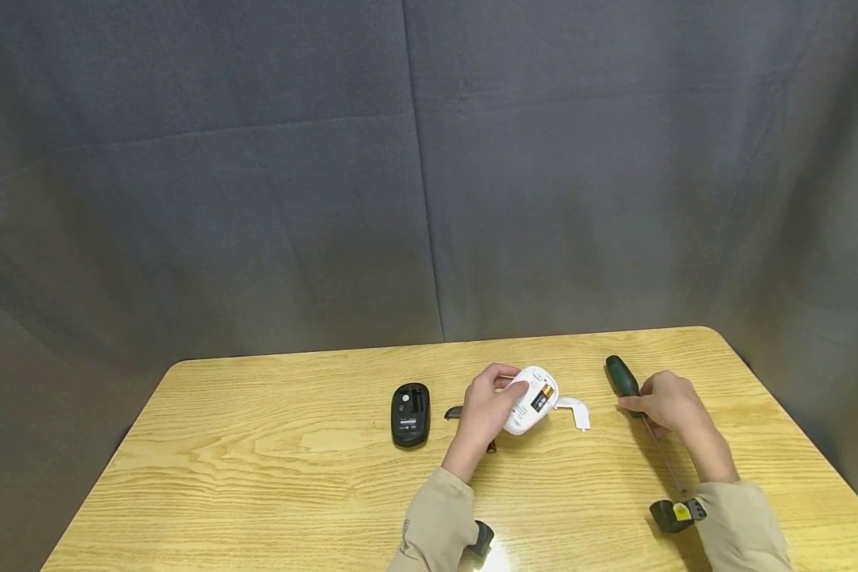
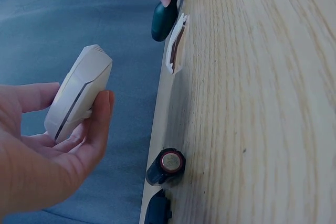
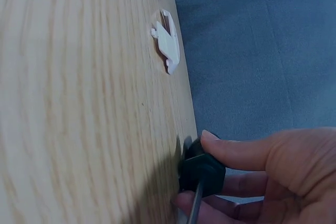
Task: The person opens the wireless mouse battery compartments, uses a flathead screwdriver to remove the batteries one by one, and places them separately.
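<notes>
My left hand (image 1: pixel 488 403) grips a white computer mouse (image 1: pixel 523 415) by its edges, raised over the table. The underside of the mouse faces up in the head view, with a battery (image 1: pixel 543 397) in its open compartment. My right hand (image 1: pixel 670 401) pinches a screwdriver with a dark green handle (image 1: pixel 621 376) near where the handle meets the shaft (image 1: pixel 663 457). In the right wrist view, the thumb and fingers close around the handle's collar (image 3: pixel 205 174). A white battery cover (image 1: pixel 576 411) lies between the two hands.
A black mouse (image 1: pixel 411 415) lies underside up left of my left hand, its compartment open. A black cover (image 1: pixel 454 413) and a loose battery (image 2: pixel 169 163) sit by the left hand, partly hidden by it in the head view. A grey curtain (image 1: pixel 429 175) hangs behind the wooden table (image 1: pixel 272 445).
</notes>
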The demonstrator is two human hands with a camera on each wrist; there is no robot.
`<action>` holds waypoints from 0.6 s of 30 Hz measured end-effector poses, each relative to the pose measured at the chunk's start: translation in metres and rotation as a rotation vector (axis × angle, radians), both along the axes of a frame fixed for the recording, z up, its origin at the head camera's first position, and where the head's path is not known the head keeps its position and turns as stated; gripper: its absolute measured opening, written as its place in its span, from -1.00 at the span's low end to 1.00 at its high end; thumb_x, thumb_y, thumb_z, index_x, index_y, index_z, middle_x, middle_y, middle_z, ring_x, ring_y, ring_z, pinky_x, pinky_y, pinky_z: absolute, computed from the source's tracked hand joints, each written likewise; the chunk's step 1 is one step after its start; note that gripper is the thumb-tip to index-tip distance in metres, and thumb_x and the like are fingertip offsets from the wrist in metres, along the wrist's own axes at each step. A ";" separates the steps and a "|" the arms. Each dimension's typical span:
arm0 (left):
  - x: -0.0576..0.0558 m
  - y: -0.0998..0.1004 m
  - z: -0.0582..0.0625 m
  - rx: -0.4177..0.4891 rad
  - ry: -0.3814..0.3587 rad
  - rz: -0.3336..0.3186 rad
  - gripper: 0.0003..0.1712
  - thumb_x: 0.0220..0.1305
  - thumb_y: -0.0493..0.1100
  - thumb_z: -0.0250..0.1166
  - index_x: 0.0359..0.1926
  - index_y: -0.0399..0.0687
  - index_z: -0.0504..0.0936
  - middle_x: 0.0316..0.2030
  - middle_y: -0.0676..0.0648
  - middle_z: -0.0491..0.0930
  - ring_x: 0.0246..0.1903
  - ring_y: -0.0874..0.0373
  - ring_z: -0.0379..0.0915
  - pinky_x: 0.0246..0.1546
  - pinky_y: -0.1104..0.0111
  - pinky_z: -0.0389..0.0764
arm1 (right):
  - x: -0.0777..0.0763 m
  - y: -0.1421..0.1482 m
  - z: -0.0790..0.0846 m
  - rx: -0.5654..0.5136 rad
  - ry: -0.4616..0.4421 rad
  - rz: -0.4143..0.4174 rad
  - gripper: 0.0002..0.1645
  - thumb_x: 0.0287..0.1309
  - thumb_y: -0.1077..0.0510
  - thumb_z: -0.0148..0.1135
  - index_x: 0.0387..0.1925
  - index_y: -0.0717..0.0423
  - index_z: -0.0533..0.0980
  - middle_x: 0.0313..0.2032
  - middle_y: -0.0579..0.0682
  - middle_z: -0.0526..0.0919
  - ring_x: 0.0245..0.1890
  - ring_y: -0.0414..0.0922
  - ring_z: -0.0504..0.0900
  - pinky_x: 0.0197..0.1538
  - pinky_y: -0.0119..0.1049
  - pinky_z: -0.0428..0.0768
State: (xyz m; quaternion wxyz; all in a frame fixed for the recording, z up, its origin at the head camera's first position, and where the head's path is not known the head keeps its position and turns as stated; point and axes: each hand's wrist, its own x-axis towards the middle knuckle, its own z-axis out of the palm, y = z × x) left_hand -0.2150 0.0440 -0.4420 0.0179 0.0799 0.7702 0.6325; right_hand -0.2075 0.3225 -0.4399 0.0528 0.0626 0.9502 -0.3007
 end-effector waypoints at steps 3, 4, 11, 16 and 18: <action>0.000 0.000 0.000 0.004 -0.003 0.003 -0.71 0.30 -0.18 0.36 -0.02 -0.25 0.70 -0.22 -0.07 0.69 -0.29 0.25 0.53 -0.21 0.40 0.55 | 0.000 0.004 0.001 0.028 0.013 0.022 -0.54 0.47 0.08 0.18 -0.47 0.36 0.56 -0.67 -0.01 0.51 -0.68 -0.15 0.54 -0.53 -0.28 0.51; 0.000 0.000 0.000 0.006 -0.002 0.003 -0.71 0.30 -0.18 0.37 -0.02 -0.25 0.70 -0.22 -0.07 0.69 -0.29 0.25 0.53 -0.21 0.40 0.55 | 0.001 0.005 0.001 0.037 0.019 0.027 -0.51 0.51 0.06 0.12 -0.48 0.35 0.56 -0.68 -0.03 0.50 -0.67 -0.14 0.52 -0.52 -0.26 0.48; -0.001 0.000 -0.001 0.009 -0.003 0.003 -0.70 0.30 -0.18 0.36 -0.02 -0.25 0.69 -0.21 -0.07 0.69 -0.27 0.25 0.53 -0.19 0.39 0.56 | 0.005 0.010 0.011 0.064 0.111 0.009 -0.35 0.60 -0.01 -0.10 0.02 0.64 0.49 -0.47 0.16 0.55 -0.47 0.00 0.45 -0.44 -0.19 0.36; -0.001 0.000 -0.001 0.010 -0.008 0.006 -0.71 0.32 -0.19 0.36 0.00 -0.24 0.69 -0.20 -0.06 0.68 -0.23 0.25 0.53 -0.16 0.38 0.56 | 0.005 0.000 0.018 0.020 0.247 0.004 -0.40 0.59 -0.01 -0.03 0.08 0.56 0.50 -0.25 0.38 0.64 -0.36 0.11 0.55 -0.41 -0.14 0.45; 0.000 0.000 0.000 0.012 -0.012 0.006 -0.71 0.32 -0.19 0.36 0.01 -0.24 0.68 -0.20 -0.05 0.67 -0.24 0.25 0.53 -0.16 0.37 0.56 | 0.005 -0.007 0.021 0.007 0.318 0.019 -0.47 0.58 0.02 0.01 0.05 0.50 0.53 -0.20 0.39 0.68 -0.29 0.17 0.62 -0.37 -0.08 0.52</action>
